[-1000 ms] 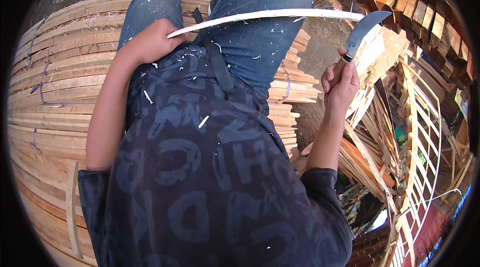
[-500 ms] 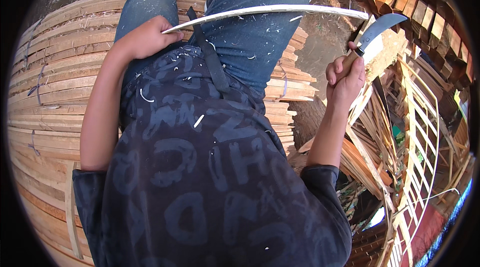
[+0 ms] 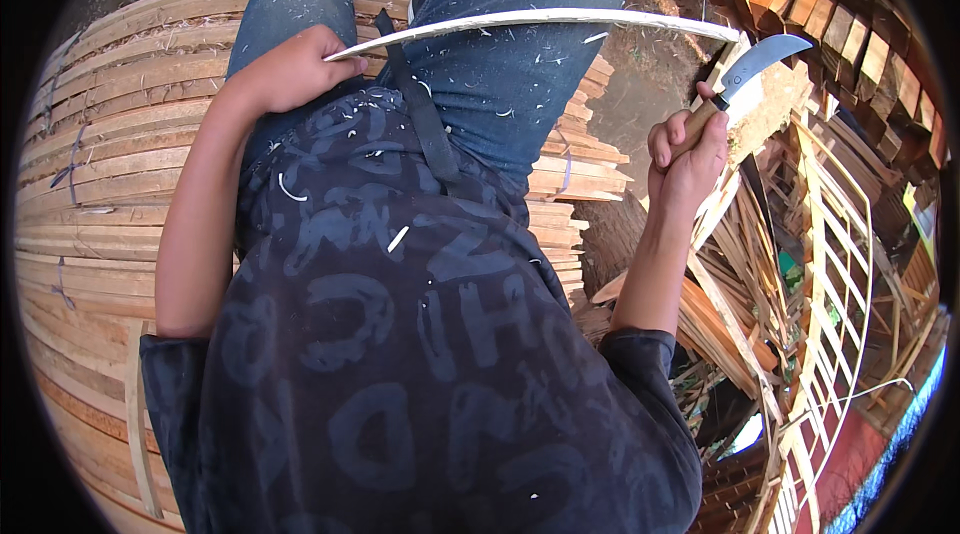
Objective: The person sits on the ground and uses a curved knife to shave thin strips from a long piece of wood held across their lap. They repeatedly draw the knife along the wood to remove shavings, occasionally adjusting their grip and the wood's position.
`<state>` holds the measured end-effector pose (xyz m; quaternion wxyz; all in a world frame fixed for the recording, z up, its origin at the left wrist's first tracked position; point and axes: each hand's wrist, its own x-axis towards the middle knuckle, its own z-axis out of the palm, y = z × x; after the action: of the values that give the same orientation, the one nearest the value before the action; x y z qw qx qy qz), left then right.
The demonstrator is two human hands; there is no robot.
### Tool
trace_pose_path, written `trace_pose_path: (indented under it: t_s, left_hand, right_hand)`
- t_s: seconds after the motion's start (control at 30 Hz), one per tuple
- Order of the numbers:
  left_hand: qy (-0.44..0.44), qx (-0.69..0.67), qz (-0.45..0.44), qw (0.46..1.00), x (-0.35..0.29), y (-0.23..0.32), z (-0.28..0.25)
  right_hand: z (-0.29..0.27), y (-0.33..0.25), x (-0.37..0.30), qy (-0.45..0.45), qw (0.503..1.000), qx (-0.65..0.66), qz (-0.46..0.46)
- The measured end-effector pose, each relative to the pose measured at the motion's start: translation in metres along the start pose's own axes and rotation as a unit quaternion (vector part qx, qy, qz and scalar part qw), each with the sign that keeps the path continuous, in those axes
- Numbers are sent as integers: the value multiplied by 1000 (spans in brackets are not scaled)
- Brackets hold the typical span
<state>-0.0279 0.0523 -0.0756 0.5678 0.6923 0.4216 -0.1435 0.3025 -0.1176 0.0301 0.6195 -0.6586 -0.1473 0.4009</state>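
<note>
Count: one long, thin, pale wooden strip (image 3: 540, 16); one knife (image 3: 763, 64) with curved grey metal blade and light-brown handle; two bare hands. Left grip (image 3: 305, 69) — clamped on the strip's left end. Right grip (image 3: 690, 149) — closed round the knife handle. Strip arches over the dusty blue denim trousers (image 3: 530, 84), right end just beside the blade. Versus one second ago: knife farther right, blade tipped flatter; left grip on the same end.
</note>
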Motion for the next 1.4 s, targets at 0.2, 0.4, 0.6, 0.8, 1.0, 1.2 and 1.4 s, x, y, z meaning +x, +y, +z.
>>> trace_pose_path:
  t_s: [0.2,0.4,0.6,0.8,1.0,1.2,1.4]
  left_hand:
    - [9,-1,-3,1000,-3,0,1]
    - [0,5,-1,1000,-1,-3,2]
    - [-78,32,-73,994,0,6,-10]
    - [-33,10,-32,999,4,6,-1]
    - [-33,16,-36,999,3,3,-3]
    - [-28,35,-38,998,0,9,-6]
    - [-22,17,-29,999,5,3,-4]
  right_hand:
    - [-6,1,-5,-43,990,-135,21]
    - [-11,-5,-6,-93,956,-277,25]
    - [-19,-20,-6,9,971,-235,50]
    - [-6,-13,-13,17,980,-191,-48]
    - [-1,-7,-8,4,983,-184,-14]
    - [-20,-20,-9,-52,970,-237,19]
    - [4,-4,-16,-167,927,-327,74]
